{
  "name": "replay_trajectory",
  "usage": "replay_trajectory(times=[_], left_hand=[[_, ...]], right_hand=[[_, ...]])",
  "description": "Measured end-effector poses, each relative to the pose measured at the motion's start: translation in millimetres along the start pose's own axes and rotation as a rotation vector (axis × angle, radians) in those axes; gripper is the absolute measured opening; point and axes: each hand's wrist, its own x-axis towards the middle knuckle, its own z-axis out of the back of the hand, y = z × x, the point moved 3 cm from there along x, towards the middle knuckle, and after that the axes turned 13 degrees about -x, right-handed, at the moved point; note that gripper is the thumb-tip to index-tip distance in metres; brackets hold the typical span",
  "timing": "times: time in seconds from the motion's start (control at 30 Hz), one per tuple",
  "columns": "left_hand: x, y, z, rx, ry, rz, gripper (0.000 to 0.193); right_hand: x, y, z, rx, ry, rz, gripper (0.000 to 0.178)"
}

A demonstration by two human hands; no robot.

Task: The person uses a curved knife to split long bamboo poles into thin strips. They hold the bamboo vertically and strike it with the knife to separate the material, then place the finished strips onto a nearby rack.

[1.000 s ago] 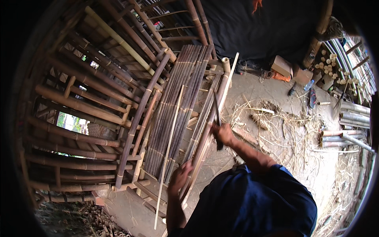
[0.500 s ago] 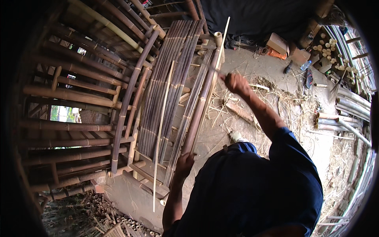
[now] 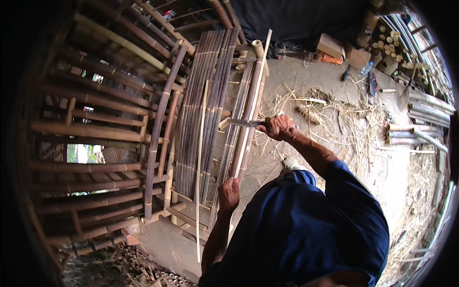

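Note:
My right hand (image 3: 280, 127) is closed round the handle of a knife (image 3: 245, 123). Its dark blade points left and lies across a long pale bamboo strip (image 3: 258, 79). That strip runs along a thick brown bamboo pole (image 3: 251, 98) at the right edge of a bamboo frame. At the strip's near end my left hand (image 3: 229, 195) is closed on it, against the pole; the fingertips are partly hidden. Left of the pole, thin dark bamboo slats (image 3: 203, 95) lie side by side on the frame, with another loose pale strip (image 3: 201, 158) resting over them.
Bamboo racks (image 3: 95, 129) fill the left side. Shavings (image 3: 330, 110) litter the floor at right. Farther off are a cardboard box (image 3: 331, 46), a plastic bottle (image 3: 366, 68) and stacked bamboo poles (image 3: 425, 115). Cut bamboo pieces (image 3: 143, 263) lie at the lower left.
My right hand has drawn the knife nearer along the pale strip, and the blade shows clearly now. The strip lies closer along the pole. My left hand stays near the same end.

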Motion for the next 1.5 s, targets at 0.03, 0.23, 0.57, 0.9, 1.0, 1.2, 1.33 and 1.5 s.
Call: replay_trajectory(times=[0.03, 0.23, 0.57, 0.9, 1.0, 1.2, 1.33, 1.5], left_hand=[[-4.5, -10.8, 6.8, 0.025, -0.001, 0.040, 0.026], [-20.2, -19.1, 32.0, -0.016, -0.154, 0.010, 0.028], [-76.2, -27.0, 52.6, -0.027, -0.037, 0.160, 0.044], [-129.0, -22.5, 65.0, 0.029, -0.123, 0.058, 0.022], [-123.5, -27.6, 68.9, -0.232, -0.197, 0.082, 0.018], [-190.4, 6.9, 85.9, 0.261, -0.160, -0.067, 0.008], [-207.5, 11.5, 80.1, 0.052, -0.074, 0.332, 0.013], [-162.8, 42.4, 58.5, 0.011, 0.141, 0.296, 0.029]], right_hand=[[0.5, 4.1, 4.0, -0.033, -0.117, 0.042, 0.072], [-16.1, 66.6, 40.6, -0.172, -0.339, 0.389, 0.064], [2.7, 39.2, 60.8, 0.000, 0.098, 0.152, 0.064], [71.0, -61.7, 60.4, -0.675, -0.843, 0.168, 0.056], [61.4, -28.2, 55.7, -0.485, -0.547, 0.248, 0.059], [132.2, -151.2, 125.7, -0.181, -0.245, -0.402, 0.077], [131.5, -134.6, 129.7, 1.070, 0.029, -0.592, 0.068], [120.3, -95.1, 99.9, 1.239, -0.081, -0.532, 0.034]])
